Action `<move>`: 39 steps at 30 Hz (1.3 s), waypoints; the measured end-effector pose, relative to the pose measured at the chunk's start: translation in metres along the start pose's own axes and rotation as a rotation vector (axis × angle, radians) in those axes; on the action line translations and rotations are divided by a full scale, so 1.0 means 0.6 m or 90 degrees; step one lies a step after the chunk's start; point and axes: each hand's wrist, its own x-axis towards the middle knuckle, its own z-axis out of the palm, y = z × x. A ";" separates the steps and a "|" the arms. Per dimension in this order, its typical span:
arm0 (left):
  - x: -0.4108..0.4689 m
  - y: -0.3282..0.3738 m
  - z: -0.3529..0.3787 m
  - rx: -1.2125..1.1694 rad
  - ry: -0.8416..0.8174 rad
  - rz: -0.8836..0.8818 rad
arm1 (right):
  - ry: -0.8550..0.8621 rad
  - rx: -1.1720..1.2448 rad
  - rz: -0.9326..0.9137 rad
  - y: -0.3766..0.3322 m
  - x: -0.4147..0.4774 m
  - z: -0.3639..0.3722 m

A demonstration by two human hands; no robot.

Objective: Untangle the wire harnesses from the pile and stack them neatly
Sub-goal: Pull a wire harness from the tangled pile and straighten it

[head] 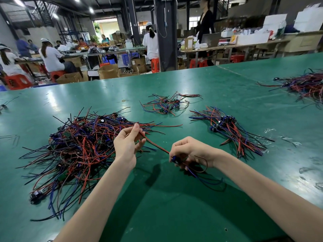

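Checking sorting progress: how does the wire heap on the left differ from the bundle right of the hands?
The heap is larger and tangled, wires crisscrossing; the bundle is smaller, wires roughly parallel. The heap's connectors are scattered; the bundle's are grouped at its far end. Both hold red, blue and black wires.

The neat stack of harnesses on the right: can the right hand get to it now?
Probably yes. The stack lies just beyond the right hand, with only bare green table between them. The hand does grip a harness, whose other end the left hand holds.
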 end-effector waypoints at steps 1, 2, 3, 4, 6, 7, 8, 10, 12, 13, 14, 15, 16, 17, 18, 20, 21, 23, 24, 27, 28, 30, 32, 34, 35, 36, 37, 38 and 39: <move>0.000 0.001 0.002 -0.021 -0.018 -0.020 | 0.011 0.004 -0.004 0.000 0.000 0.000; -0.001 0.001 0.005 -0.044 -0.034 -0.040 | 0.024 0.011 -0.012 0.000 -0.001 -0.001; -0.001 0.000 0.009 -0.067 -0.043 -0.059 | 0.041 0.020 -0.022 -0.001 -0.001 -0.002; -0.003 -0.002 0.013 -0.082 -0.048 -0.073 | 0.060 0.031 -0.035 -0.002 0.000 -0.003; -0.009 -0.010 0.022 -0.058 -0.064 -0.080 | 0.099 0.059 -0.059 -0.005 0.002 -0.005; -0.014 -0.015 0.025 -0.025 -0.080 -0.074 | 0.121 0.074 -0.071 -0.006 0.003 -0.006; -0.019 -0.022 0.028 0.010 -0.101 -0.068 | 0.144 0.090 -0.084 -0.007 0.003 -0.006; -0.034 -0.034 0.035 0.078 -0.156 -0.064 | 0.198 0.127 -0.105 -0.007 0.005 -0.008; -0.051 -0.042 0.041 0.132 -0.226 -0.075 | 0.255 0.142 -0.117 -0.007 0.007 -0.011; -0.060 -0.046 0.045 0.145 -0.260 -0.088 | 0.276 0.137 -0.121 -0.007 0.009 -0.012; -0.068 -0.050 0.048 0.152 -0.292 -0.103 | 0.289 0.132 -0.124 -0.008 0.009 -0.013; -0.075 -0.055 0.051 0.160 -0.321 -0.113 | 0.295 0.132 -0.127 -0.009 0.010 -0.013; -0.081 -0.059 0.053 0.167 -0.344 -0.115 | 0.292 0.141 -0.130 -0.010 0.010 -0.013; -0.086 -0.063 0.056 0.172 -0.360 -0.111 | 0.285 0.155 -0.134 -0.010 0.010 -0.013; -0.089 -0.065 0.057 0.175 -0.366 -0.104 | 0.276 0.168 -0.140 -0.011 0.010 -0.013; -0.093 -0.066 0.060 0.182 -0.362 -0.087 | 0.269 0.171 -0.152 -0.010 0.010 -0.012; -0.094 -0.066 0.060 0.184 -0.358 -0.081 | 0.273 0.164 -0.156 -0.009 0.011 -0.012; -0.094 -0.065 0.061 0.170 -0.347 -0.086 | 0.290 0.148 -0.156 -0.007 0.013 -0.013; -0.094 -0.064 0.062 0.152 -0.340 -0.097 | 0.299 0.143 -0.154 -0.006 0.013 -0.013; -0.094 -0.061 0.062 0.102 -0.329 -0.129 | 0.312 0.146 -0.151 -0.005 0.013 -0.014; -0.094 -0.061 0.062 0.084 -0.325 -0.136 | 0.305 0.152 -0.145 -0.005 0.012 -0.015; -0.092 -0.060 0.061 0.040 -0.314 -0.147 | 0.271 0.168 -0.122 -0.006 0.011 -0.016; -0.089 -0.060 0.060 0.033 -0.307 -0.140 | 0.237 0.172 -0.093 -0.007 0.011 -0.015; -0.088 -0.060 0.059 0.050 -0.304 -0.123 | 0.210 0.169 -0.068 -0.008 0.011 -0.013; -0.088 -0.061 0.058 0.067 -0.303 -0.110 | 0.199 0.172 -0.059 -0.008 0.011 -0.013; -0.088 -0.061 0.057 0.092 -0.298 -0.092 | 0.189 0.176 -0.051 -0.008 0.010 -0.012; -0.087 -0.062 0.056 0.124 -0.292 -0.072 | 0.180 0.180 -0.047 -0.008 0.010 -0.012; -0.086 -0.062 0.055 0.155 -0.284 -0.055 | 0.173 0.185 -0.049 -0.007 0.010 -0.012; -0.085 -0.062 0.055 0.177 -0.276 -0.044 | 0.167 0.193 -0.054 -0.006 0.011 -0.012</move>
